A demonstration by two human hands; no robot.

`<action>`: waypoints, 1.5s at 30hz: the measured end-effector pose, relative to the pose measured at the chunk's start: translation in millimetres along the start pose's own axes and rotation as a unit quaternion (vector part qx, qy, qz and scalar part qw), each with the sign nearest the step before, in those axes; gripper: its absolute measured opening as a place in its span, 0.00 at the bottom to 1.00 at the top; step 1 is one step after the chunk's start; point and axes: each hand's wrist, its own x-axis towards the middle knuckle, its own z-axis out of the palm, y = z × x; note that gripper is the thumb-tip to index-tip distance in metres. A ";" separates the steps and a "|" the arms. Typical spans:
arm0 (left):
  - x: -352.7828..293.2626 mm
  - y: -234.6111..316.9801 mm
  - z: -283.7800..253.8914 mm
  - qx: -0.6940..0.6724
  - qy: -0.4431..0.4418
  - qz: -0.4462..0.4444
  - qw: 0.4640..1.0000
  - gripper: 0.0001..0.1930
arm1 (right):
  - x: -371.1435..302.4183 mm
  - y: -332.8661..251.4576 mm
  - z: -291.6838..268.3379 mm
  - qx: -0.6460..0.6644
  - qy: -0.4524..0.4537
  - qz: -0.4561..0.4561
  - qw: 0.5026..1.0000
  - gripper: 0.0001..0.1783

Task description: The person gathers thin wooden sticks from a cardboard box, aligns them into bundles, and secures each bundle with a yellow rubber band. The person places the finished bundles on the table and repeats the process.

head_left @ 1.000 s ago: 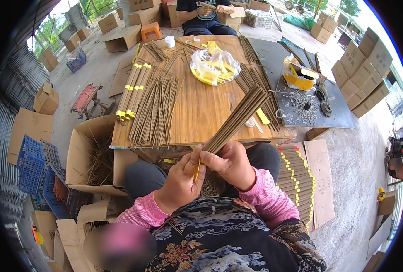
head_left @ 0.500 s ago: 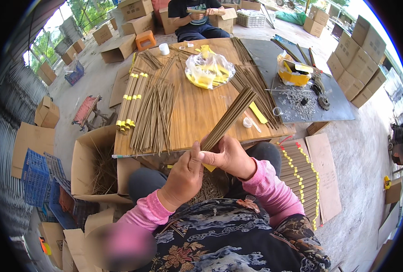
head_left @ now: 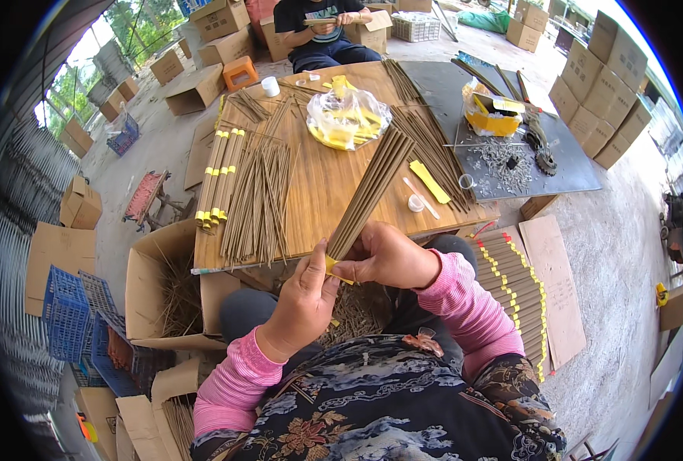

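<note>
Yellow tape shows at the base of a bundle of thin brown sticks, pinched there between both hands so the sticks stay square while the band sits at their lower end. The left hand is closed on the bundle's foot from below, thumb up along it; the right hand grips the same end from the right, fingers curled over the tape. The bundle slants up and away over the near edge of the table, fanning slightly at its far tips, held above the lap and not resting on the wood. Just beyond, loose sticks lie spread on the table's left part, within easy reach, with banded bundles beside them at the left edge. To the right lies a yellow strip and a small white roll. Further off sits a clear bag of yellow pieces. At the far side another person sits, hands busy
</note>
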 end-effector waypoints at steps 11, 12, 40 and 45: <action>2.8 5.2 -12.2 -0.170 -0.052 -0.066 0.982 0.27 | -0.3 -19.1 -5.7 -0.069 -0.029 -0.009 0.997 0.17; 2.6 5.3 -12.8 -0.171 -0.056 -0.065 0.982 0.26 | -0.1 -19.1 -7.1 -0.095 -0.032 -0.005 0.995 0.17; 4.1 7.3 -6.6 -0.476 -0.026 -0.219 0.851 0.20 | 4.3 -10.2 -6.8 -0.123 -0.032 -0.021 0.992 0.18; 6.4 8.6 -4.2 -0.503 -0.029 -0.248 0.828 0.19 | 2.2 -6.0 -9.6 -0.135 0.000 -0.045 0.990 0.17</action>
